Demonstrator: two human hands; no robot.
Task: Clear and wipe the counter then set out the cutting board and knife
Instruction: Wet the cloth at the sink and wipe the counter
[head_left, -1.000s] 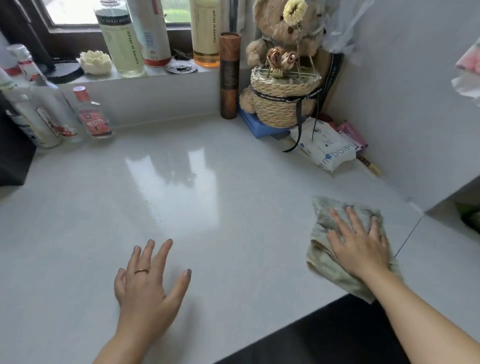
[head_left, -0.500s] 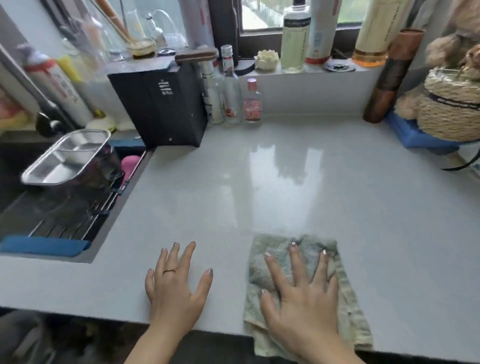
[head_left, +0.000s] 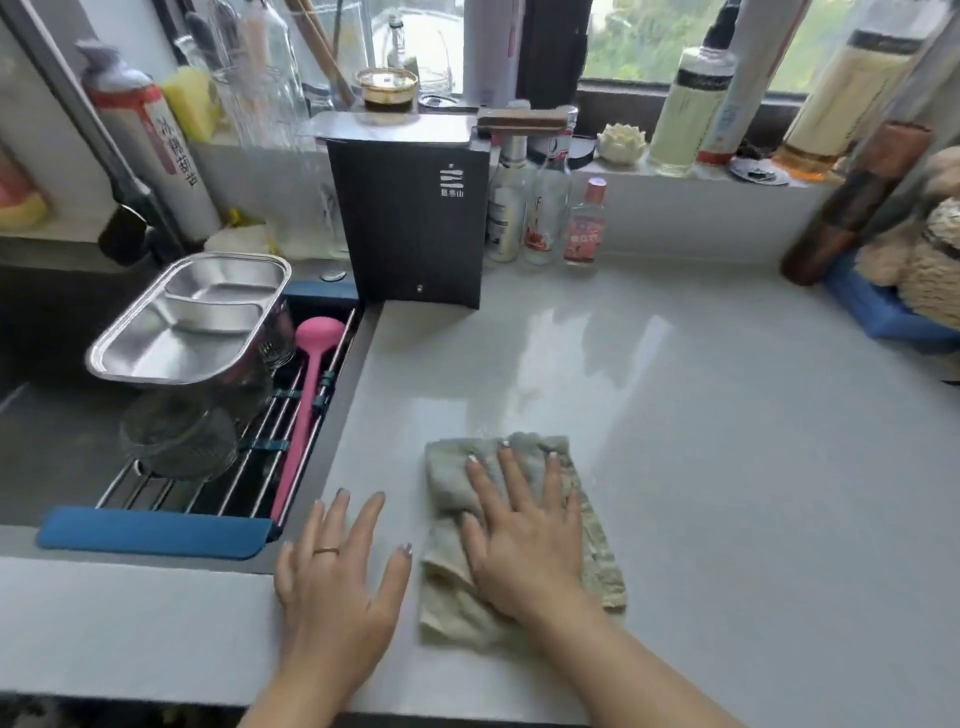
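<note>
- The right hand (head_left: 524, 535) lies flat, fingers spread, palm down on a grey-green cloth (head_left: 592, 545) in the lower middle of the frame; it presses rather than grips.
- The left hand (head_left: 337, 577) rests palm down on the bare counter (head_left: 753, 467) just left of the cloth, fingers spread, holding nothing; a ring sits on one finger.
- The cloth is crumpled and folded, its near edge close to the counter's front edge; the left thumb comes almost to the cloth's left edge.
- To the left of the hands, a sink (head_left: 47, 452) holds a roll-up drying rack (head_left: 218, 499) with a pink spoon (head_left: 306, 410) lying along it and a divided steel tray (head_left: 192, 319) resting on other ware.
- Above the hands, at the back of the counter, stands a black knife block (head_left: 415, 228) with a wooden-handled knife (head_left: 524, 120) lying across its top right.
- Right of the block stand three small bottles (head_left: 545, 213); taller bottles line the windowsill (head_left: 691, 174) at the upper right.
</note>
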